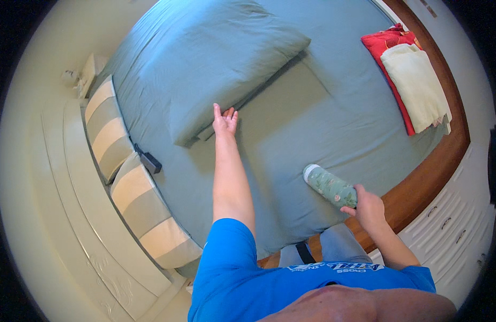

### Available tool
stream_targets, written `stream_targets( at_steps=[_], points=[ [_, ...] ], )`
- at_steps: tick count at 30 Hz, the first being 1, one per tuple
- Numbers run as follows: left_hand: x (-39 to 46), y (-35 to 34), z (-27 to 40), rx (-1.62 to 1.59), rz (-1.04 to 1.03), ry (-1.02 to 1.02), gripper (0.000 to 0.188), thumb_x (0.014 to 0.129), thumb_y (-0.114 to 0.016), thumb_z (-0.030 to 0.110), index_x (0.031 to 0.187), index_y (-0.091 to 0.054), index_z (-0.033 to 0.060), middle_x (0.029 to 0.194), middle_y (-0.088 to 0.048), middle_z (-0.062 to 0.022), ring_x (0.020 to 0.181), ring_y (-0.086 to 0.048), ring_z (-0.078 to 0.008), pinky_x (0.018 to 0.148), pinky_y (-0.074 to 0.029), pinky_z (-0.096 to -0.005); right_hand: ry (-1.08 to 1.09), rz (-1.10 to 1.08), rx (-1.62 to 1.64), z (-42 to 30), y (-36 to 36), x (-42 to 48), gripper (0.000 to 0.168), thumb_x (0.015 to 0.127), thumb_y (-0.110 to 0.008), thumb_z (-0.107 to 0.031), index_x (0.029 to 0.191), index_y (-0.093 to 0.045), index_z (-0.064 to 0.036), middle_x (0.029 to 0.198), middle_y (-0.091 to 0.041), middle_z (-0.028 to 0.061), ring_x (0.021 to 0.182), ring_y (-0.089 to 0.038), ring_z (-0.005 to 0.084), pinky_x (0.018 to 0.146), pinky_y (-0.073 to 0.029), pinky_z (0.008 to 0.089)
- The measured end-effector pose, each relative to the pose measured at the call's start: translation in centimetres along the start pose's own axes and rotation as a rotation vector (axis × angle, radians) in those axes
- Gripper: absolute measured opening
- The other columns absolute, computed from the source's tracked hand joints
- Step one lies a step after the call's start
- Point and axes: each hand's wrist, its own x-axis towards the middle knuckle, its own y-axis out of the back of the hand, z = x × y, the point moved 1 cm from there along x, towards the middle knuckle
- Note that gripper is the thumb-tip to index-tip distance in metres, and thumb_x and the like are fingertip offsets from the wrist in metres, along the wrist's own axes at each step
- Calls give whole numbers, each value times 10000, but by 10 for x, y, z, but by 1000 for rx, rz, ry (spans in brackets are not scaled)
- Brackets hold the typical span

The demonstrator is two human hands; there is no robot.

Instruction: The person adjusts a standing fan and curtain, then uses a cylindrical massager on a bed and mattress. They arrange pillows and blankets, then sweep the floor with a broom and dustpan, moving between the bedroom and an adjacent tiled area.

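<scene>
A thick folded green quilt [232,60] lies on the bed, which is covered with a green sheet [272,161]. My left hand [226,120] is at the quilt's near edge, palm up, with thumb and fingers apart; whether it touches the fabric I cannot tell. In my right hand [368,205] is one end of a green floral cylinder [330,187] with a white far end. It points up and left, over or on the sheet near the bed's right side; contact is unclear.
Striped cushions [147,205] line the cream headboard [91,217]. Beside them sits a black box-like object [150,162] with a cord. A folded red cloth [393,84] and a pale folded cloth [417,86] lie at the right edge. White drawers [445,225] stand at lower right.
</scene>
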Motion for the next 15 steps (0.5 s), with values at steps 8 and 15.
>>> stream_targets(
  at_steps=[8,15],
  points=[
    [41,-60,21,-285,72,-95,344,852,-459,178,1154,-423,18,1114,-510,-144,982,-525,-299,818,-462,-449,16,-32,13,16,1,13,577,605,-706,-375,999,-452,-39,673,-572,147,634,-577,326,535,-450,393],
    [-44,-222,71,-416,-538,-295,348,871,-448,126,1179,-374,-18,1155,-468,-143,1017,-473,-266,887,-408,-411,-57,-88,9,22,-4,20,599,586,-713,-399,991,-452,-43,688,-577,146,649,-582,322,548,-455,386]
  ],
)
